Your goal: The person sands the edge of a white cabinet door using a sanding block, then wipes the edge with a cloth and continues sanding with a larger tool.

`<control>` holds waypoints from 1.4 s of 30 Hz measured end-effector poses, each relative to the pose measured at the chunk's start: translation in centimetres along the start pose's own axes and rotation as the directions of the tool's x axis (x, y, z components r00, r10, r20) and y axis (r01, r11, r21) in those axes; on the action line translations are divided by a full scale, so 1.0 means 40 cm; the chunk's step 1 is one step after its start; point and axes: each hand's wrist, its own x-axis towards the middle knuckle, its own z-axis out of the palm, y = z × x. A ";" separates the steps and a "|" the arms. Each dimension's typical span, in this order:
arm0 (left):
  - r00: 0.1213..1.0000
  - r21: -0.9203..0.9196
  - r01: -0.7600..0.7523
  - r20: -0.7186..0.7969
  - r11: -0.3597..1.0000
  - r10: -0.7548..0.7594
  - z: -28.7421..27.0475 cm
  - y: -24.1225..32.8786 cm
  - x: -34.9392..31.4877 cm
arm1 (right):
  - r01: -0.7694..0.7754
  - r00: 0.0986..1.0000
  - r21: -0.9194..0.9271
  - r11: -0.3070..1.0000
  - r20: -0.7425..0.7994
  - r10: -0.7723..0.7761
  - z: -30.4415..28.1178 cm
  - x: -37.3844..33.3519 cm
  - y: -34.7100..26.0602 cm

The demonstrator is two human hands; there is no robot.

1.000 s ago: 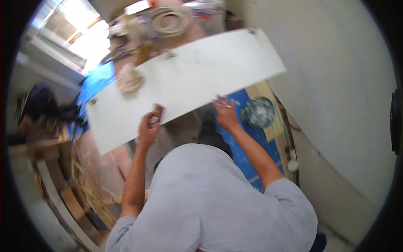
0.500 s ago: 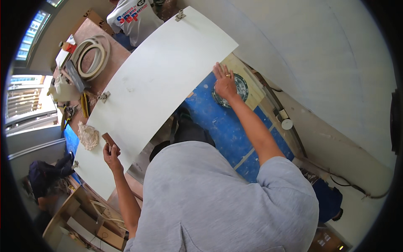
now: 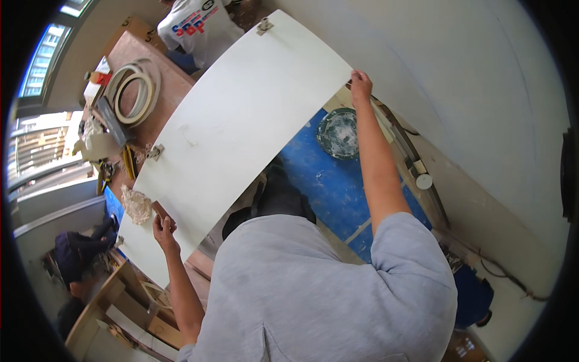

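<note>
A long white door panel [image 3: 241, 102] lies across the workbench in front of me, with metal hinges [image 3: 155, 152] along its far edge. My left hand [image 3: 164, 232] is closed around a small brown block [image 3: 160, 210], held just over the panel near its left end. Next to that block a crumpled cream rag [image 3: 137, 205] rests on the panel's far edge. With my right arm stretched out, my right hand [image 3: 360, 87] grips the panel's right corner, fingers bent at the edge; the thumb is partly hidden.
Rolls of edge strip [image 3: 134, 98], a white bottle [image 3: 99, 146] and tools sit on the brown bench [image 3: 166, 75]. A round, stained lid [image 3: 339, 134] stands right of the panel, above blue floor covering [image 3: 322, 193]. People work at the top [image 3: 202, 30], left [image 3: 81, 250] and lower right [image 3: 472, 292].
My right hand has moved away from above the round lid, up and right to the panel's corner, and closed there. My left hand keeps the block in nearly the same place over the panel.
</note>
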 end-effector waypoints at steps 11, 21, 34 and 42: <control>0.994 -0.003 -0.026 -0.110 1.000 0.025 0.034 -0.020 0.024 | -0.091 0.993 0.252 0.963 0.092 0.070 -0.065 0.097 0.085; 0.952 0.082 0.024 -0.307 0.996 0.003 0.016 -0.033 -0.064 | -0.471 0.859 0.232 0.851 0.339 0.383 0.109 -0.275 0.058; 0.796 0.712 -0.241 -0.243 0.659 0.554 -0.286 0.056 0.534 | -0.213 0.568 -0.588 0.780 0.575 0.589 0.039 -0.672 0.045; 0.862 0.713 -0.326 -0.046 0.621 0.504 -0.309 0.031 0.736 | -0.036 0.661 -0.797 0.603 0.433 0.613 -0.089 -0.771 0.011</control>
